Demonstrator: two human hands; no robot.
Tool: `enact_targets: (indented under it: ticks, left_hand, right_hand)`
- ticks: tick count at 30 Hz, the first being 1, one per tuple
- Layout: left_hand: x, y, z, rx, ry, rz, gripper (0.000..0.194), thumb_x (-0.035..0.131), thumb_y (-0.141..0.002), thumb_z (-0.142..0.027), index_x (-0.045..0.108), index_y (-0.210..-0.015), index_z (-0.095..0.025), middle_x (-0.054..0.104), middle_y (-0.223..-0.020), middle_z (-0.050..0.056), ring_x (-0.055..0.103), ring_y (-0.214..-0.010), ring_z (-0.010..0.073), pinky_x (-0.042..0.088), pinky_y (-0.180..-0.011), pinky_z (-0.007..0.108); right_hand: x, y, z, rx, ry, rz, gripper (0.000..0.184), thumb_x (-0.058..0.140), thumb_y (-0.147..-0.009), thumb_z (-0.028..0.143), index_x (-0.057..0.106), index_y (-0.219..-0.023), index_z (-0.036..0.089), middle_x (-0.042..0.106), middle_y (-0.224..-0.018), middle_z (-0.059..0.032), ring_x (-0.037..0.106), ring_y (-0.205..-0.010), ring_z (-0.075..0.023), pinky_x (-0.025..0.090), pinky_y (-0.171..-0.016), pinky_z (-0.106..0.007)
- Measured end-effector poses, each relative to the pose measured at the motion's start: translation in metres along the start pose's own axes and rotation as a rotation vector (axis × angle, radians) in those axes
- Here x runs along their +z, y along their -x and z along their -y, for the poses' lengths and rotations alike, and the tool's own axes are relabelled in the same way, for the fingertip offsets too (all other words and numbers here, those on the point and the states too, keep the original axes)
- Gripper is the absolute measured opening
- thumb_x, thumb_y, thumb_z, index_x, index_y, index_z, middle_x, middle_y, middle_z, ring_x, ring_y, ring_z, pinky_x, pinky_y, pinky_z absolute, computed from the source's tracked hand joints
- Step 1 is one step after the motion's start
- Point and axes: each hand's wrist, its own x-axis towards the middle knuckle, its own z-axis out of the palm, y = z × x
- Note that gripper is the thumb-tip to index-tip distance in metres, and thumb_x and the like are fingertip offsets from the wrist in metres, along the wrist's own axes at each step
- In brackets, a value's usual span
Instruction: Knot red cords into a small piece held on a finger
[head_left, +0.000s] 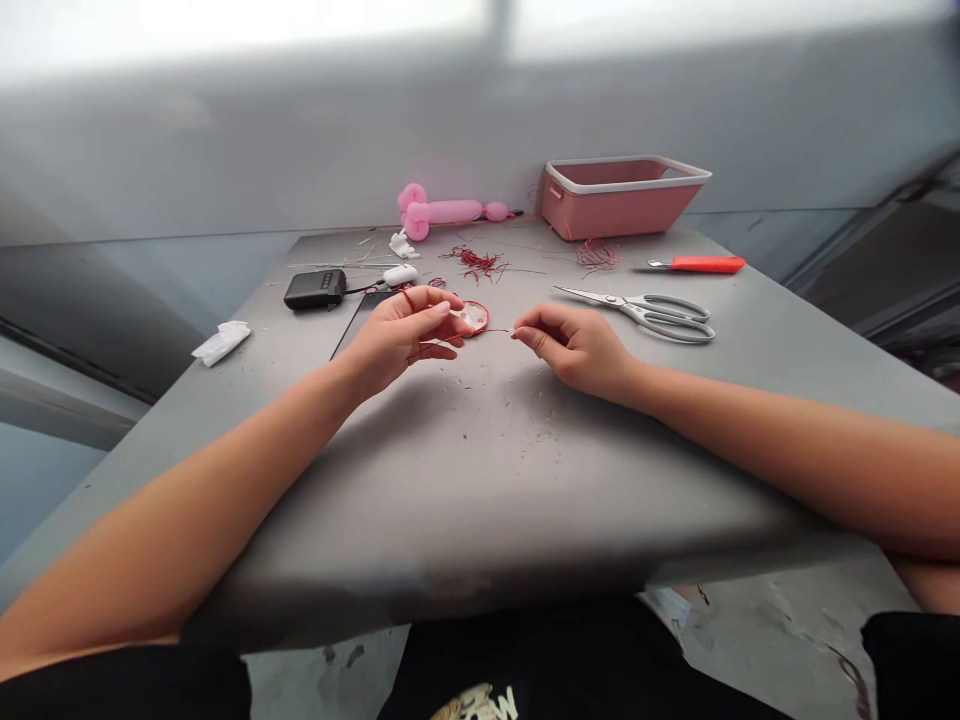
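Above the middle of the table, my left hand (414, 330) has a thin red cord (495, 331) looped about its fingers, thumb and index finger close together and the lower fingers spread. The cord runs taut across to my right hand (574, 345), which pinches it between thumb and index finger. A tiny pale speck shows at the right fingertips, too small to name. Just behind my left fingertips lies a small round red-rimmed dish (483, 318) with whitish contents, partly hidden. Scissors (651, 314) lie beyond my right hand, blades pointing left.
Behind are a heap of red cord scraps (478, 262), a loose cord coil (596, 256), a red-handled cutter (705, 264), a pink bin (615, 210) and a pink balloon figure (450, 211). On the left are a black box (315, 289), a phone (352, 325) and crumpled tissue (221, 343).
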Motion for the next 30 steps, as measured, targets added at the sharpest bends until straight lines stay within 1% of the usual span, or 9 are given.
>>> enact_targets:
  ticks: [5,7,9,12,15,18,21,25,30]
  left_hand:
    - [0.005,0.0,0.005,-0.025,0.213,-0.009,0.02,0.074,-0.077,-0.03,0.065,-0.091,-0.019,0.073,-0.085,0.003,0.071,-0.083,0.016,0.057,-0.076,0.028]
    - [0.009,0.0,0.009,0.01,0.304,-0.062,0.026,0.069,-0.08,-0.042,0.063,-0.091,-0.019,0.073,-0.084,0.004,0.072,-0.083,0.017,0.057,-0.08,0.03]
    - [0.013,0.0,0.014,0.053,0.394,-0.15,0.04,0.06,-0.082,-0.058,0.062,-0.092,-0.019,0.073,-0.089,0.005,0.071,-0.09,0.0188,0.057,-0.085,0.031]
    - [0.02,0.001,0.02,0.141,0.429,-0.232,0.049,0.058,-0.079,-0.066,0.06,-0.094,-0.02,0.072,-0.098,0.007,0.07,-0.098,0.0199,0.054,-0.092,0.032]
    - [0.025,0.003,0.024,0.211,0.353,-0.242,0.04,0.075,-0.073,-0.048,0.057,-0.097,-0.021,0.072,-0.096,0.003,0.07,-0.095,0.0173,0.053,-0.093,0.032]
    - [0.029,0.007,0.026,0.181,0.237,-0.217,0.039,0.083,-0.068,-0.026,0.057,-0.096,-0.02,0.073,-0.093,0.002,0.07,-0.092,0.0155,0.054,-0.086,0.03]
    - [0.035,0.011,0.026,0.149,0.23,-0.194,0.03,0.081,-0.07,-0.024,0.059,-0.09,-0.019,0.072,-0.095,0.001,0.069,-0.092,0.0143,0.055,-0.081,0.028]
    - [0.041,0.013,0.026,0.126,0.228,-0.179,0.027,0.08,-0.07,-0.027,0.061,-0.087,-0.02,0.07,-0.094,0.001,0.067,-0.087,0.0141,0.057,-0.076,0.028]
    - [0.039,0.01,0.03,0.194,0.145,-0.184,0.022,0.077,-0.073,-0.03,0.063,-0.087,-0.02,0.07,-0.096,0.002,0.067,-0.087,0.0141,0.058,-0.073,0.027]
  right_hand:
    - [-0.002,-0.001,0.0,0.059,-0.064,0.004,0.025,0.055,-0.088,0.042,0.06,-0.082,0.019,0.047,-0.065,0.0014,0.038,-0.059,-0.0125,0.032,-0.056,-0.028]
    - [-0.002,-0.001,0.001,0.083,-0.095,0.0,0.024,0.057,-0.088,0.042,0.06,-0.081,0.019,0.046,-0.064,0.0015,0.037,-0.058,-0.0122,0.031,-0.055,-0.028]
    - [-0.002,-0.001,0.003,0.118,-0.138,-0.015,0.024,0.058,-0.087,0.043,0.06,-0.08,0.02,0.045,-0.063,0.0018,0.036,-0.056,-0.0118,0.03,-0.054,-0.028]
    - [-0.001,0.0,0.006,0.163,-0.209,-0.036,0.024,0.059,-0.087,0.043,0.059,-0.08,0.02,0.043,-0.06,0.0028,0.034,-0.053,-0.0113,0.029,-0.052,-0.028]
    - [0.001,0.002,0.011,0.176,-0.249,-0.038,0.025,0.058,-0.087,0.044,0.059,-0.082,0.02,0.041,-0.058,0.0041,0.032,-0.052,-0.0107,0.028,-0.051,-0.028]
    - [0.004,0.004,0.015,0.184,-0.255,-0.027,0.026,0.058,-0.087,0.045,0.06,-0.081,0.02,0.04,-0.058,0.0045,0.032,-0.051,-0.0104,0.028,-0.051,-0.028]
    - [0.006,0.005,0.017,0.184,-0.252,-0.018,0.027,0.059,-0.085,0.046,0.06,-0.08,0.02,0.041,-0.058,0.0042,0.032,-0.052,-0.0104,0.027,-0.051,-0.028]
    - [0.007,0.005,0.018,0.169,-0.241,0.001,0.028,0.059,-0.086,0.047,0.061,-0.082,0.019,0.042,-0.059,0.0038,0.033,-0.053,-0.0105,0.027,-0.051,-0.028]
    - [0.009,0.007,0.02,0.209,-0.252,0.061,0.029,0.058,-0.086,0.048,0.061,-0.081,0.019,0.042,-0.057,0.0041,0.033,-0.05,-0.0095,0.026,-0.048,-0.027]
